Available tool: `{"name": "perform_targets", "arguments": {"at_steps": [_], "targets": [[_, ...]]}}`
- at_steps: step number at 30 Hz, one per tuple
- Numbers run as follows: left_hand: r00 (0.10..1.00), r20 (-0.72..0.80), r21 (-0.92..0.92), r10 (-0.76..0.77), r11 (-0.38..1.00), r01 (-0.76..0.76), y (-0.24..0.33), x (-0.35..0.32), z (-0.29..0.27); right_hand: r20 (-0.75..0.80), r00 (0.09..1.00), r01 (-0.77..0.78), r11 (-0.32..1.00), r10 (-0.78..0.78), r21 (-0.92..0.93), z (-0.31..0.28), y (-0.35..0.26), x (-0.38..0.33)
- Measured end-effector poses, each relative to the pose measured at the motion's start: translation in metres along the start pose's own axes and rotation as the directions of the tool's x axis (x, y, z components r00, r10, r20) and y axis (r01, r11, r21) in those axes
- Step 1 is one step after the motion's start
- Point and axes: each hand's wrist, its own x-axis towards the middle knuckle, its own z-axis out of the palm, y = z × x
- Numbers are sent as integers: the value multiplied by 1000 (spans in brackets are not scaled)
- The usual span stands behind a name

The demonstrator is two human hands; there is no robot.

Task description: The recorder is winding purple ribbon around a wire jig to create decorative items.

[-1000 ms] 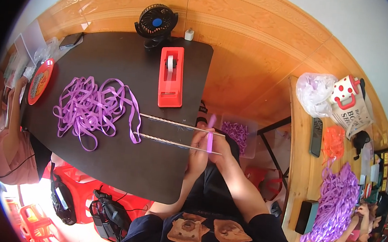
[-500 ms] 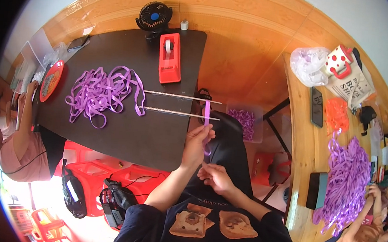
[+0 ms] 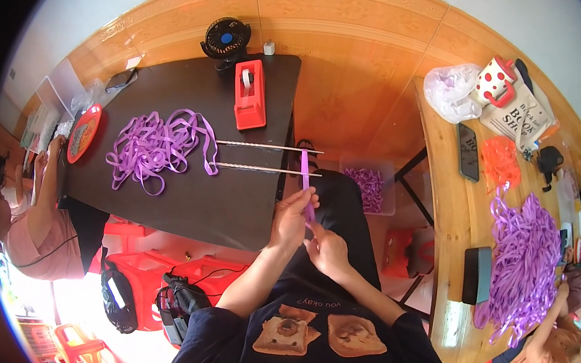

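Note:
Two thin twisted metal rods, the far one [image 3: 259, 145] and the near one [image 3: 253, 168], lie parallel and stick out past the table's right edge. Near their free ends a purple ribbon [image 3: 305, 163] passes across both and comes down to me. My left hand [image 3: 290, 219] pinches the ribbon just below the rods. Lower and to the right, my right hand [image 3: 328, 251] has its fingers closed at the ribbon's hanging part; the exact grip is partly hidden. A loose purple ribbon heap [image 3: 152, 147] lies on the dark table [image 3: 197, 218] by the rods' left ends.
A red tape dispenser [image 3: 250, 109] and black fan [image 3: 226, 37] stand at the table's back. Below, a clear bin [image 3: 386, 207] holds purple pieces. More ribbon [image 3: 521, 271] covers the wooden table [image 3: 457, 217] at right. Other people sit at both sides. Red stools [image 3: 148, 266] stand lower left.
My right hand has moved up to the ribbon's hanging part below my left hand. The ribbon now slants from the rods. The whole view has shifted slightly.

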Motion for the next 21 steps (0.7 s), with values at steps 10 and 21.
{"name": "perform_targets", "arguments": {"at_steps": [10, 21], "targets": [[993, 60, 392, 102, 912, -117, -2, -52, -23, 378, 925, -308, 492, -45, 814, 9, 5, -26], [998, 40, 282, 50, 958, -59, 5, -64, -28, 522, 849, -470, 327, -88, 820, -5, -3, -29]]}}
